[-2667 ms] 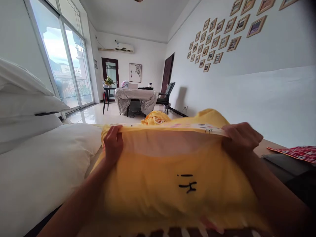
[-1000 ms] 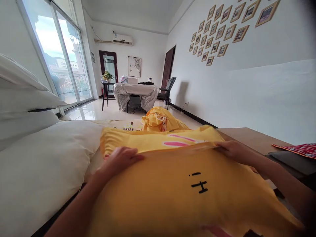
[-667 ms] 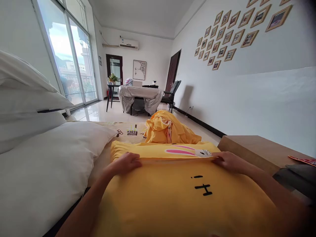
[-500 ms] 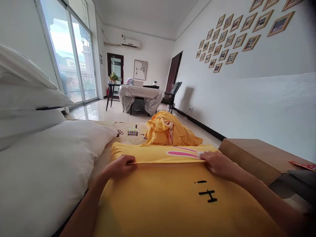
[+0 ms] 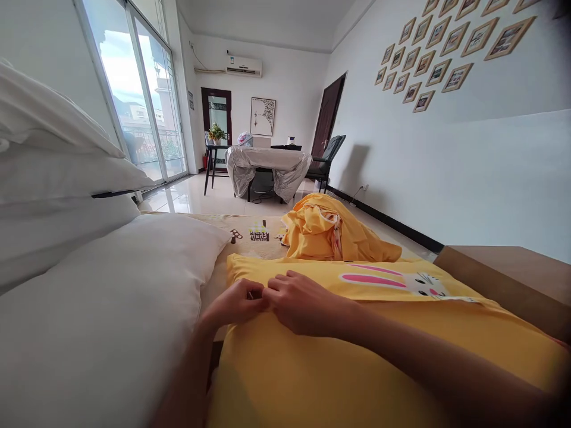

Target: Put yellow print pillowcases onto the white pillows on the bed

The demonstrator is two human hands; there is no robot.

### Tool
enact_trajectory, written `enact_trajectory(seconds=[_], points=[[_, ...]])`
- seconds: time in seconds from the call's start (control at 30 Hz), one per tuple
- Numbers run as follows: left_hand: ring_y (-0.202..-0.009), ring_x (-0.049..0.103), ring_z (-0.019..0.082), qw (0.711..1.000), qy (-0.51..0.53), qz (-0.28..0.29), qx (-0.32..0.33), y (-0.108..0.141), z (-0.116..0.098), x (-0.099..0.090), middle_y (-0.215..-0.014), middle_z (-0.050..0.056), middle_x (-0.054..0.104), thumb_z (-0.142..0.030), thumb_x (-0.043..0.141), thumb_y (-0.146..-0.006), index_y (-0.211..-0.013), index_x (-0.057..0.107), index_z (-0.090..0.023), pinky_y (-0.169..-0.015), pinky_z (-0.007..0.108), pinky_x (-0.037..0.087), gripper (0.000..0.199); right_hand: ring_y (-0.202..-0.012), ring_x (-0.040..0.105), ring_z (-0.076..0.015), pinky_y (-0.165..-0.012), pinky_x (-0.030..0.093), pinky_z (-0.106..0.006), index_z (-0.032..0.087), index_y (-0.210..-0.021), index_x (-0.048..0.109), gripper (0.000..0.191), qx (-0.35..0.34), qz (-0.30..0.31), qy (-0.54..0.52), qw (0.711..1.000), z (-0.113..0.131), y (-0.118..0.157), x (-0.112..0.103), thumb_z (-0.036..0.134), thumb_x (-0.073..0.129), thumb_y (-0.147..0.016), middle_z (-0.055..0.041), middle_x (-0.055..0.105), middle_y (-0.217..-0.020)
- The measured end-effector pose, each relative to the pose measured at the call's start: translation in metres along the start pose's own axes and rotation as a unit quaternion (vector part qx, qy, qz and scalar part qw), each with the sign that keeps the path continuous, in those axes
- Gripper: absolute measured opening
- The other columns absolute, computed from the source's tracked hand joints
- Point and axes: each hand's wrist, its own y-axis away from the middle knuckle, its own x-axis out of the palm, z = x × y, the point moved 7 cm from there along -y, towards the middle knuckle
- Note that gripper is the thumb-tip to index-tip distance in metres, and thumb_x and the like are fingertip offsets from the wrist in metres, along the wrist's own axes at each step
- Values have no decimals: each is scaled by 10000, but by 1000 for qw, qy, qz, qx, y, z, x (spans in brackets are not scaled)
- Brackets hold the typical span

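Observation:
A stuffed yellow pillowcase [image 5: 339, 368] lies in front of me, its upper part showing a rabbit print [image 5: 383, 280] with pink ears. A folded edge runs across it. My left hand [image 5: 236, 303] is closed in a pinch at the left end of that edge. Right against it, my right hand [image 5: 306, 304] is closed too, its fingers bent over the same bit of fabric. What lies between the fingertips is mostly hidden. My right forearm crosses over the pillowcase and covers the black lettering area.
White pillows [image 5: 107, 303] are stacked on the left, touching the yellow one. A crumpled yellow cloth [image 5: 332, 229] lies just beyond, on a patterned mat [image 5: 214, 221]. At right stands a cardboard box [image 5: 513, 279]. Farther off are a covered table [image 5: 267, 156] and a black chair [image 5: 329, 157].
My right hand has let go of the edge near the rabbit print and moved left to meet my left hand. The view has turned slightly left, and the rabbit's face now shows.

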Motion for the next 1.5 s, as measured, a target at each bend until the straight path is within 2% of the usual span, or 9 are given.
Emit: enact_trajectory(seconds=[0.13,0.27,0.47,0.63,0.83,0.97,1.1,1.33,1.5], points=[[-586,398,105,999,-3,-40,-20,-2,7,-8,-551,-33,483,-208,533,-644,-548,541,-143,-525,225,295,117,-687,549,-158,-616,325,-286,158,-836,586,173,1,-95,-22,995,8,-6,14,115,420,-858,-60,645,-802],[-641,503,132,996,13,-44,-72,-2,19,-9,-644,10,627,-265,596,-660,-655,671,-135,-559,225,362,150,-567,543,-124,-561,328,-247,164,-800,560,256,92,-155,-119,976,4,9,42,173,345,-939,-33,637,-682],[-617,516,128,993,19,-61,-103,-1,20,-10,-641,24,639,-322,635,-653,-675,684,-127,-524,218,356,203,-643,634,-141,-584,377,-224,167,-876,613,244,171,-101,-252,947,-10,14,56,252,394,-942,-49,700,-755],[-590,515,121,991,7,-74,-114,1,16,-12,-616,16,640,-277,613,-647,-666,686,-131,-506,216,354,165,-614,623,-141,-565,346,-228,164,-834,630,273,188,-86,-245,947,-10,12,58,303,417,-934,-51,701,-726],[-641,584,155,981,-100,-122,-115,4,2,-11,-620,16,673,-213,580,-665,-617,692,-159,-565,244,402,134,-537,547,-128,-521,299,-232,164,-833,662,262,217,-36,-253,942,-12,7,61,327,470,-906,-42,683,-675],[-661,595,158,978,-122,-132,-107,6,-5,-11,-630,13,680,-207,575,-693,-621,702,-171,-590,252,405,151,-497,478,-106,-521,293,-228,168,-781,669,267,233,-58,-305,921,-17,6,61,307,470,-892,-14,644,-610],[-666,599,153,980,-119,-130,-98,8,-9,-12,-636,2,686,-188,566,-702,-636,708,-178,-598,250,406,157,-519,491,-103,-524,296,-219,160,-747,657,248,257,-69,-334,904,-20,8,63,319,509,-866,-11,637,-605],[-687,581,154,968,-172,-143,-114,12,-12,-10,-660,-8,667,-174,536,-729,-684,672,-195,-604,262,392,145,-549,519,-113,-542,303,-223,162,-758,642,218,270,-53,-322,906,-21,6,67,325,537,-858,-22,658,-646],[-712,552,153,956,-214,-161,-117,15,-15,-11,-684,-16,630,-144,533,-733,-684,553,-193,-597,258,364,72,-573,531,-111,-548,316,-215,172,-836,613,163,275,-89,-339,895,-20,10,67,297,510,-854,-13,664,-692]])
